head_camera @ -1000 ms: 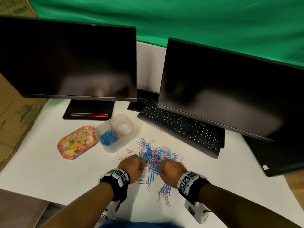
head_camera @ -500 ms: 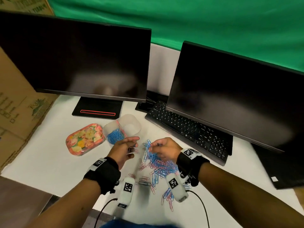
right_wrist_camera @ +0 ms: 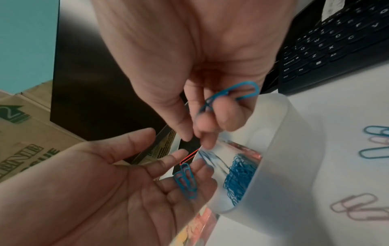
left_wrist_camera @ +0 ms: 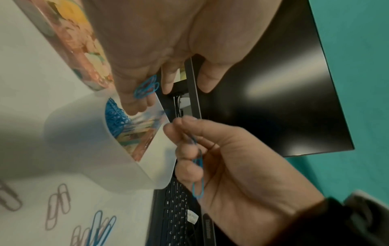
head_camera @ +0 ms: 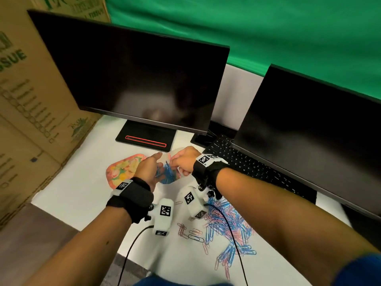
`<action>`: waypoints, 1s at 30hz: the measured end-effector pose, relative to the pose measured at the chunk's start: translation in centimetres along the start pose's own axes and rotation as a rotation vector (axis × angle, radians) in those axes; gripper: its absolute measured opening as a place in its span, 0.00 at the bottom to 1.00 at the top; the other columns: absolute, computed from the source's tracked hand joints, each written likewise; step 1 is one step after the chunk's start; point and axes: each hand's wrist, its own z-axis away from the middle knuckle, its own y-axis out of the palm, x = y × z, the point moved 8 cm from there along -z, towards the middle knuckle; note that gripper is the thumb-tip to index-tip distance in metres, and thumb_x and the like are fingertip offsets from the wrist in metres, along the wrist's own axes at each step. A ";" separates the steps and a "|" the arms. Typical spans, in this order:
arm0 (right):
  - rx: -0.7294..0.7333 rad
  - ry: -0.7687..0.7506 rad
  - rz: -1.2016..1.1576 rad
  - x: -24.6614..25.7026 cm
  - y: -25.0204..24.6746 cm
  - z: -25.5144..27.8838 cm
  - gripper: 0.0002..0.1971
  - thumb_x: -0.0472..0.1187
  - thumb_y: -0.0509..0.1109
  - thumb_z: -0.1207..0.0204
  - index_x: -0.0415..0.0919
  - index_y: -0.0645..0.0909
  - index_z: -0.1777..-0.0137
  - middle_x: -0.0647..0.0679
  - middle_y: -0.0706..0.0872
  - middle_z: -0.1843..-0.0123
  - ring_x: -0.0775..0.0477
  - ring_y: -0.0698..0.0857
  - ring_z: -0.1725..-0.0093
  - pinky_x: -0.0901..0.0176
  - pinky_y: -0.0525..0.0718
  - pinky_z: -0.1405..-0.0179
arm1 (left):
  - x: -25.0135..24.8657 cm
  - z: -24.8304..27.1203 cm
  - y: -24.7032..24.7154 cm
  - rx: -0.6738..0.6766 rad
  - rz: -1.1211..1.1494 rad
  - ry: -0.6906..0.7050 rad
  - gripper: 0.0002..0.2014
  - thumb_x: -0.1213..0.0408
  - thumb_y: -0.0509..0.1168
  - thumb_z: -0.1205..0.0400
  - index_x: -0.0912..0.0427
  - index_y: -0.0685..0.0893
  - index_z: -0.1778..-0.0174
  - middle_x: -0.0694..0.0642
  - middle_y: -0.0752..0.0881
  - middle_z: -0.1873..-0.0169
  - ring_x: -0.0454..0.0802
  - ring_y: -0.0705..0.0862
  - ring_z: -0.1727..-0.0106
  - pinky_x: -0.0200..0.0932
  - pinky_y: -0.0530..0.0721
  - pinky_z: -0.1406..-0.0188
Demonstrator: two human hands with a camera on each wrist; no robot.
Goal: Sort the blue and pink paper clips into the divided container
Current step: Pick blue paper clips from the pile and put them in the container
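The white divided container [left_wrist_camera: 84,149] stands on the white table [head_camera: 68,195], with blue clips [right_wrist_camera: 238,176] heaped in one compartment. Both hands hover over it. My left hand [head_camera: 153,164] is held flat, fingers straight, and a few blue clips [right_wrist_camera: 186,181] lie on its fingers. My right hand [head_camera: 179,164] has curled fingers that pinch blue paper clips [right_wrist_camera: 231,94] beside the container's rim. In the head view the hands hide most of the container. A mixed pile of blue and pink clips [head_camera: 226,223] lies on the table near my right forearm.
A floral tin lid [head_camera: 121,170] lies left of the container. Two dark monitors [head_camera: 134,83] [head_camera: 309,131] and a black keyboard [head_camera: 247,162] stand behind. Cardboard boxes [head_camera: 31,100] wall the left side. A black cable [head_camera: 132,244] trails off the table's front edge.
Both hands have left the clip pile and moved up and left to the container, carrying blue clips. The left hand's fingers have straightened out.
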 end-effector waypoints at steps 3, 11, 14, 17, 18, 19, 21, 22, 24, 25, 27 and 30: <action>0.036 0.050 -0.141 0.3 0.7 -0.2 0.04 0.29 0.71 0.27 0.30 0.84 0.53 0.37 0.81 0.70 0.50 0.80 0.83 0.61 0.83 0.79 | -0.2 0.1 -0.1 -0.008 -0.048 0.040 0.19 0.59 0.61 0.15 0.61 0.75 0.29 0.68 0.75 0.31 0.56 0.76 0.44 0.52 0.77 0.38; 0.030 0.002 -0.170 -0.8 -1.3 -0.8 0.09 0.28 0.69 0.25 0.38 0.84 0.48 0.43 0.85 0.57 0.46 0.86 0.58 0.52 0.90 0.51 | -0.6 0.5 0.2 -0.003 -0.187 0.118 0.10 0.62 0.58 0.15 0.54 0.79 0.40 0.59 0.78 0.38 0.57 0.78 0.36 0.52 0.79 0.40; -0.038 -0.038 -0.160 -2.1 -3.2 0.8 0.11 0.27 0.66 0.25 0.32 0.84 0.44 0.41 0.85 0.58 0.46 0.85 0.61 0.54 0.88 0.58 | -0.9 1.8 1.6 0.073 -0.380 0.267 0.08 0.69 0.61 0.18 0.59 0.85 0.49 0.59 0.85 0.50 0.54 0.83 0.51 0.44 0.83 0.55; -0.085 -0.086 0.041 -5.5 -4.6 3.3 0.08 0.31 0.67 0.26 0.43 0.87 0.57 0.43 0.89 0.59 0.47 0.87 0.63 0.55 0.88 0.63 | 1.1 3.6 4.0 0.268 -0.666 0.420 0.07 0.74 0.65 0.21 0.59 0.86 0.60 0.53 0.86 0.65 0.42 0.81 0.67 0.34 0.79 0.68; -0.089 -0.100 0.183 -6.8 -4.9 4.3 0.08 0.34 0.68 0.27 0.46 0.87 0.60 0.47 0.90 0.59 0.48 0.88 0.61 0.55 0.89 0.59 | 2.4 4.0 4.8 0.336 -0.781 0.452 0.08 0.73 0.67 0.22 0.56 0.85 0.63 0.50 0.86 0.66 0.38 0.81 0.69 0.34 0.79 0.65; -0.079 -0.100 0.314 -8.4 -5.1 5.3 0.08 0.37 0.69 0.27 0.48 0.88 0.60 0.50 0.91 0.58 0.49 0.89 0.58 0.56 0.89 0.55 | 3.9 4.3 5.4 0.396 -0.910 0.480 0.09 0.71 0.69 0.24 0.52 0.85 0.65 0.47 0.86 0.68 0.36 0.81 0.70 0.35 0.79 0.61; 0.011 -0.105 0.530 -11.3 -4.3 7.3 0.10 0.39 0.66 0.26 0.50 0.89 0.54 0.51 0.91 0.52 0.48 0.89 0.53 0.61 0.86 0.50 | 6.6 4.6 6.3 0.477 -1.134 0.539 0.10 0.69 0.69 0.27 0.47 0.83 0.68 0.44 0.85 0.70 0.37 0.81 0.69 0.35 0.79 0.60; 0.074 -0.116 0.633 -12.5 -3.4 8.4 0.12 0.39 0.64 0.25 0.52 0.88 0.50 0.50 0.90 0.48 0.46 0.88 0.49 0.63 0.83 0.49 | 7.9 4.8 6.6 0.519 -1.234 0.552 0.09 0.68 0.68 0.28 0.47 0.83 0.68 0.43 0.85 0.70 0.40 0.83 0.67 0.35 0.78 0.60; 0.176 -0.184 0.771 -14.9 -1.6 10.2 0.17 0.37 0.61 0.23 0.55 0.85 0.42 0.50 0.87 0.42 0.44 0.85 0.42 0.61 0.79 0.45 | 10.6 5.8 7.2 0.623 -1.456 0.564 0.06 0.65 0.67 0.28 0.48 0.85 0.61 0.43 0.85 0.65 0.45 0.85 0.59 0.34 0.76 0.59; 0.210 -0.240 0.814 -15.8 -0.7 10.7 0.20 0.34 0.60 0.22 0.57 0.83 0.38 0.50 0.85 0.39 0.43 0.83 0.39 0.59 0.79 0.42 | 11.9 6.2 7.3 0.665 -1.562 0.583 0.06 0.63 0.66 0.28 0.48 0.86 0.58 0.44 0.86 0.60 0.46 0.85 0.55 0.33 0.75 0.58; 0.245 -0.303 0.879 -17.4 0.6 11.0 0.25 0.33 0.59 0.22 0.61 0.78 0.32 0.50 0.81 0.35 0.41 0.80 0.34 0.54 0.79 0.36 | 14.0 6.8 7.2 0.730 -1.710 0.626 0.07 0.59 0.66 0.27 0.48 0.85 0.55 0.46 0.86 0.54 0.49 0.85 0.51 0.35 0.75 0.57; 0.227 -0.345 0.956 -18.2 1.4 10.7 0.22 0.35 0.60 0.21 0.56 0.79 0.31 0.45 0.79 0.34 0.37 0.78 0.33 0.47 0.80 0.36 | 15.8 6.8 6.8 0.745 -1.872 0.672 0.08 0.58 0.62 0.26 0.49 0.84 0.54 0.49 0.84 0.51 0.54 0.84 0.47 0.43 0.81 0.53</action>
